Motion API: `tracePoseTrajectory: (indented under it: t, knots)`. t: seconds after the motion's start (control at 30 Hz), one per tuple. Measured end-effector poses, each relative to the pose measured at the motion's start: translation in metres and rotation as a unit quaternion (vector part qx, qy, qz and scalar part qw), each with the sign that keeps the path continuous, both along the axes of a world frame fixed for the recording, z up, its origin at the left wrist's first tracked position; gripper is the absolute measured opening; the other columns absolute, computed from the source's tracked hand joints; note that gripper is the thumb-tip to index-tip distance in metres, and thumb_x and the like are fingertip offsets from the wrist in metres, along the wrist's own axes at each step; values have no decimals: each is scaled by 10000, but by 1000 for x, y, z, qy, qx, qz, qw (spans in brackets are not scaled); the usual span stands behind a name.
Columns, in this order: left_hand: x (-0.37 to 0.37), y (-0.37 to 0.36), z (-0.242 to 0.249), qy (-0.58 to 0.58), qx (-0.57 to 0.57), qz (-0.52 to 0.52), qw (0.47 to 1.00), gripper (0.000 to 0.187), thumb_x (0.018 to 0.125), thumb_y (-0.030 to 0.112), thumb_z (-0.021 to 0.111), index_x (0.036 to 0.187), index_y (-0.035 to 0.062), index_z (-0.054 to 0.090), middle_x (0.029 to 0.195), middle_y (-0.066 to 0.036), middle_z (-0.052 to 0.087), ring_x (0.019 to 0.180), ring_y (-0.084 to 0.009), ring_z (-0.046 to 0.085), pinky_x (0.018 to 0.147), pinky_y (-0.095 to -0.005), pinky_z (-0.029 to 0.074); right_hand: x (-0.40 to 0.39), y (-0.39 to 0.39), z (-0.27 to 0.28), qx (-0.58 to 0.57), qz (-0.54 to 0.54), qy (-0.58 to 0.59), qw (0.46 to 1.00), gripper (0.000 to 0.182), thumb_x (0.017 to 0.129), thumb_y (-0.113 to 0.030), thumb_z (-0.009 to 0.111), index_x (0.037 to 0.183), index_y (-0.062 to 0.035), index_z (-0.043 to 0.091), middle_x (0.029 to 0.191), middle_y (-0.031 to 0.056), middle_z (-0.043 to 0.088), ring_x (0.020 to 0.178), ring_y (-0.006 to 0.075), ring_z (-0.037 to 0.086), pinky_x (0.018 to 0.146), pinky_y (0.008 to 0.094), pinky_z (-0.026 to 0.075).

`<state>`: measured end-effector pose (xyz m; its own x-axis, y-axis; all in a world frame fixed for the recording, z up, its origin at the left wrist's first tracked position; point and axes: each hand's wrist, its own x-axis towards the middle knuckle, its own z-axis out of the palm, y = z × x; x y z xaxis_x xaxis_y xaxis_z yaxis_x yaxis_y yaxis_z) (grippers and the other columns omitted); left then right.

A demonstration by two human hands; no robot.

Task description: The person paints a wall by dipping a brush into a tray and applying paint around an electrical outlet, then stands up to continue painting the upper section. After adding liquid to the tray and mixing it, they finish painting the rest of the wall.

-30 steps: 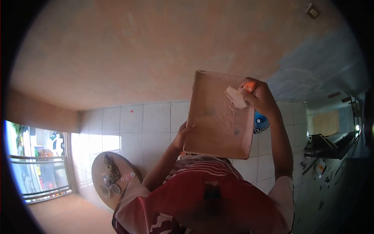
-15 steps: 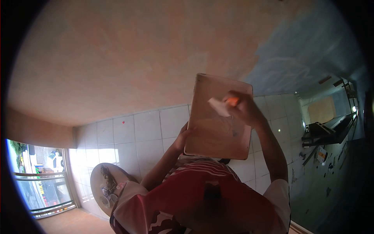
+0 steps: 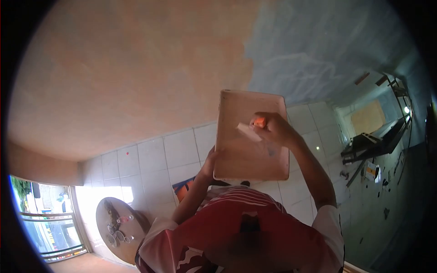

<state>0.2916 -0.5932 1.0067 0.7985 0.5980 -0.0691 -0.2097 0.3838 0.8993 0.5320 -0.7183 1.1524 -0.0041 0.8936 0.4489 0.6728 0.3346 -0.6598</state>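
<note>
A shallow rectangular tray [image 3: 236, 166], pinkish beige inside, is held out in front of my body. My left hand [image 3: 210, 163] grips its left edge, with the fingers partly hidden behind it. Over the right half of the tray, my right hand [image 3: 269, 127] is closed round the orange handle [image 3: 260, 122] of a tool with a wide pale blade [image 3: 249, 132]. The blade lies close to the tray's inner surface, where a greyish patch [image 3: 271, 151] shows.
Ahead stands a wall [image 3: 136, 82], orange-beige at left and grey-blue at right. A round table [image 3: 129, 248] with cups is at lower left. Dark furniture [image 3: 375, 145] and scattered items lie right, on the tiled floor [image 3: 152, 152].
The view has shifted, showing more grey-blue wall and a blue-orange item behind my left forearm. The tray sits slightly further left, more upright. My right hand and tool have moved left with it.
</note>
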Motion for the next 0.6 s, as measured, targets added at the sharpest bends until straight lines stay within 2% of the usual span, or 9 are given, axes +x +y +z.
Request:
tracePoseTrajectory:
  t: [0.1,0.2,0.3,0.37,0.4,0.47,0.6]
  knots:
    - [27,-4,4,-27,-32,-18,999,600,929,253,566,1443,-2,389,1310,-174,558,1189,-288,585,1021,-405,489,22,-22,17,-32,-45,-7,998,120,920,-141,650,945,-32,609,840,105,630,735,271,613,713,340,481]
    - [40,-10,-8,-23,-22,-28,999,597,930,257,564,1442,3,390,1304,-172,559,1179,-285,590,1028,-404,486,41,-31,2,8,-37,15,999,104,923,-134,647,941,-38,610,817,109,620,720,262,593,696,343,478]
    - [61,-3,-20,-41,-23,-45,998,585,936,280,562,1427,-3,417,1289,-168,589,1167,-293,613,991,-422,522,58,-34,3,22,-60,-14,998,100,924,-130,647,940,-39,609,800,113,614,706,248,576,684,340,477]
    - [73,-6,-30,-52,-18,-51,997,588,927,272,572,1427,0,424,1291,-167,590,1165,-296,615,995,-419,520,59,-46,-1,54,-48,66,995,112,921,-130,654,935,-30,604,782,107,614,688,226,573,671,330,474]
    - [78,-7,-34,-54,-16,-50,997,588,927,272,572,1427,0,424,1291,-167,590,1165,-296,615,995,-419,520,66,-44,-7,56,-47,63,995,112,921,-130,654,935,-30,604,782,107,614,688,226,573,671,330,474]
    - [83,-3,-38,-47,-51,-87,994,592,921,263,574,1428,-5,427,1297,-167,589,1166,-291,615,1000,-414,515,81,-34,-23,-7,-68,37,997,93,953,-111,644,912,-28,640,729,37,635,637,109,599,616,281,486]
    - [94,7,-42,-40,-32,-62,997,605,916,255,576,1433,-17,418,1308,-173,585,1179,-291,610,1010,-414,507,96,-37,-24,61,-78,97,990,103,963,-114,641,912,-25,650,691,22,622,620,98,610,602,264,487]
